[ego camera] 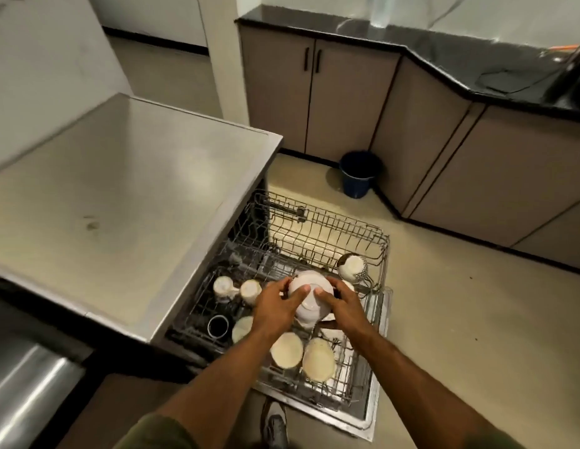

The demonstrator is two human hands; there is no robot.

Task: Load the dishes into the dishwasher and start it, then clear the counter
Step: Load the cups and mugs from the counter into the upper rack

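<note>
Both of your hands are down over the pulled-out dishwasher rack [327, 234], and they've got the white bowl [309, 298] between them. Your left hand [275, 307] grips its left side, thumb laid across the upturned base; your right hand [342, 307] grips the right side, thumb on top as well. The bowl is upside down, foot ring facing you, sitting in the middle of the rack among the wires.

Around it the rack is filling up. Two pale cups [238, 289] lie on their sides to the left of your left hand, mouths toward you. Below them a dark cup [218, 326] stands with its opening up, and next to it a pale dish [242, 328] is partly hidden by your left wrist. Nearer to you, two cream bowls [303, 353] stand on edge side by side between your forearms. At the far right corner a bowl with a dark patterned outside [351, 266] leans on the rack wall.

The rack rests over the open dishwasher door [369, 409]. To your left the steel tabletop [120, 196] runs above the machine. A dark blue bucket [360, 173] stands on the floor by the beige cabinets [340, 92], well apart from the rack. Your shoe [275, 422] shows just below the door edge.
</note>
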